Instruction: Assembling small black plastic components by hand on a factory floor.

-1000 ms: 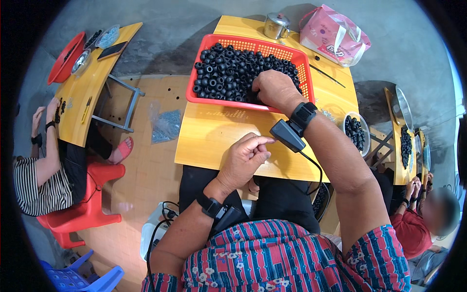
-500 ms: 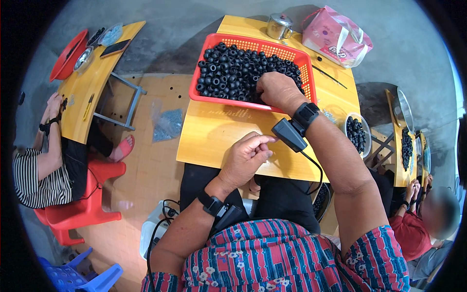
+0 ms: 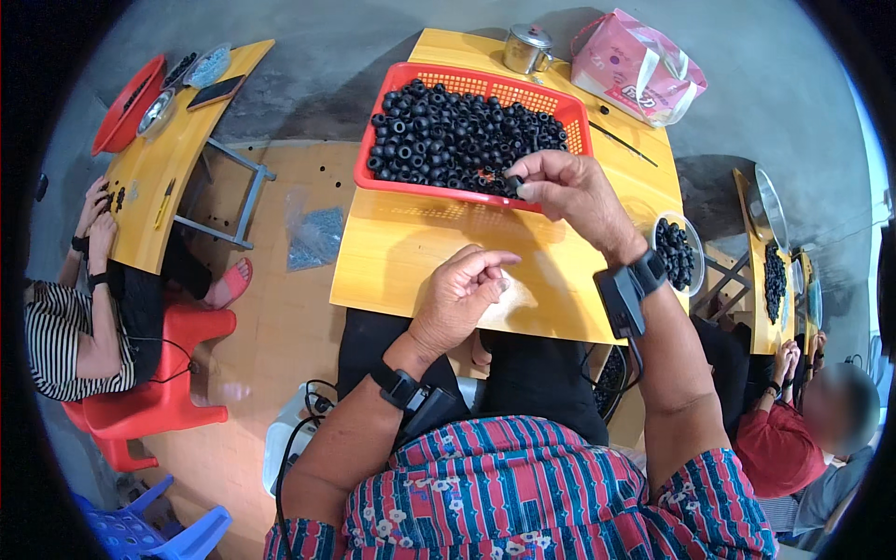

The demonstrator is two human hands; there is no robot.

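A red plastic basket (image 3: 359, 154) full of small black ring-shaped plastic pieces (image 3: 429, 135) stands on the yellow table (image 3: 392, 266). At the basket's near rim, toward its right end, my right hand (image 3: 574, 191) pinches one black ring-shaped piece (image 3: 519, 183) between thumb and fingertips. Nearer to me, over the table's front part, my left hand (image 3: 457, 294) has its index finger stretched out and its thumb apart from it. The other fingers are half curled, and I see nothing held there.
Right of my right wrist sits a clear round tub (image 3: 679, 252) of black pieces. A lidded metal mug (image 3: 528, 49), a pink bag (image 3: 639, 70) and a thin black rod (image 3: 623, 145) lie farther back. People work at tables on the left (image 3: 145, 205) and right (image 3: 761, 280).
My right hand has come up out of the pile and back toward me, a black piece now showing in its fingertips. My left hand has barely moved.
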